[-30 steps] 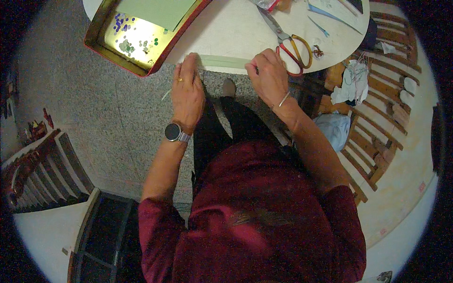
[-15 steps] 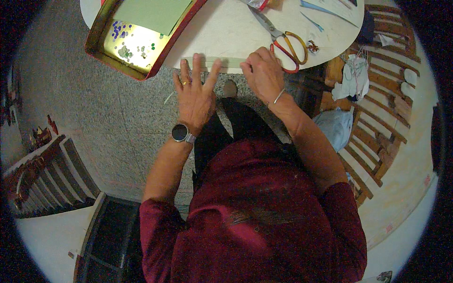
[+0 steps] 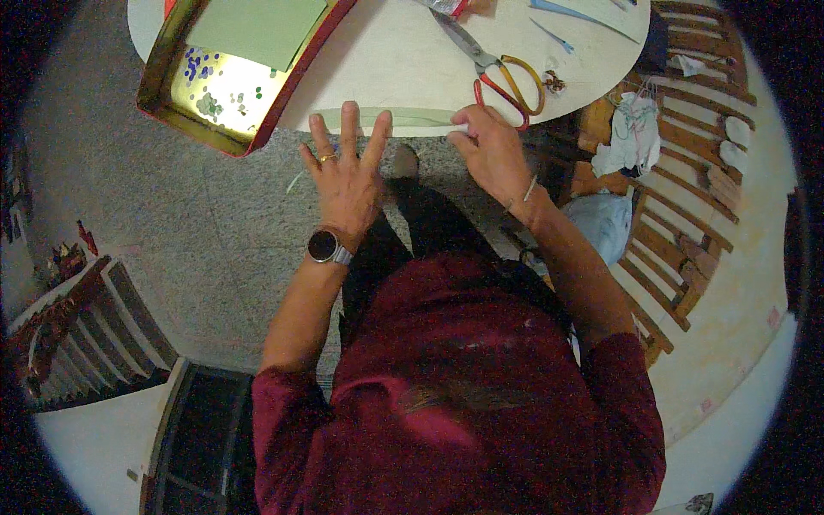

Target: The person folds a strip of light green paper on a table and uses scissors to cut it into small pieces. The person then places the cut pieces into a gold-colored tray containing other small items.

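A long, narrow strip of pale green paper point(image 3: 416, 115) lies along the near edge of the white round table. My left hand point(image 3: 350, 184) rests on it with fingers spread flat, fingertips across the strip's left part. At the strip's right end my right hand point(image 3: 496, 154) is closed in a pinch, thumb against fingers. A small whitish bit shows between those fingertips; its exact form is unclear. Just beyond the right hand lie large scissors point(image 3: 489, 64) with red and yellow-orange handles, blades parted and pointing away to the left.
A gold-lined red box point(image 3: 257, 137) at the far left holds green paper sheets point(image 3: 253, 30) and small purple and green dots. Blue pointed strips point(image 3: 554, 36) and a small brown cluster point(image 3: 554, 82) lie beyond the scissors. A wooden slatted bench point(image 3: 687, 197) with cloths stands right.
My right hand has shifted rightward and its pinch now shows a whitish bit. More of the green strip is visible between the hands. The left hand stays on the strip. The whole view has shifted slightly.
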Motion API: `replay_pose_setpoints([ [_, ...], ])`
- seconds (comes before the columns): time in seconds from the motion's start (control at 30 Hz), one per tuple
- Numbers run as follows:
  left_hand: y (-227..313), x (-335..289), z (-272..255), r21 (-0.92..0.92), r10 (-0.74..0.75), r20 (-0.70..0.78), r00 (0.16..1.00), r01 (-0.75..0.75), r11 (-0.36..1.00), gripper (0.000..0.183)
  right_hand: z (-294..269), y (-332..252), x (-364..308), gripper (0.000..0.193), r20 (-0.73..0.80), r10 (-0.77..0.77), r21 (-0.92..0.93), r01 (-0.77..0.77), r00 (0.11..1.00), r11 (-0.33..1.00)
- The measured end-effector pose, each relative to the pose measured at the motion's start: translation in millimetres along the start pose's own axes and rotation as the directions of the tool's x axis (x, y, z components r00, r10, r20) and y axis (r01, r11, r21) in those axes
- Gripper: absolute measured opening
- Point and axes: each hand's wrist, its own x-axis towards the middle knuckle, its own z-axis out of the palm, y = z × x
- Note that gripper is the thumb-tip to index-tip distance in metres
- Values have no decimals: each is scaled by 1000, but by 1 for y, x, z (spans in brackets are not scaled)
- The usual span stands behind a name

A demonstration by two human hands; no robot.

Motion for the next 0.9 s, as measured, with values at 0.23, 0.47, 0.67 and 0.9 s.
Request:
replay_pose_setpoints([
  [0.23, 1, 0, -1, -11, 1, -19, 1000, -1, 1000, 68, 7, -1, 6, 12, 2, 53, 170, -53, 999, 984],
  [0.47, 6, 6, 10, -76, 16, -63, 998, -21, 997, 81, 17, 21, 11, 17, -82, 15, 95, -7, 996, 995],
  [0.67, 7, 8, 14, -76, 18, -68, 998, -23, 997, 80, 22, 23, 13, 20, -75, 96, 58, -92, 993, 994],
  [0.9, 11, 9, 13, -81, 6, -65, 998, -11, 997, 78, 25, 26, 15, 16, -147, 28, -41, -34, 989, 999],
])
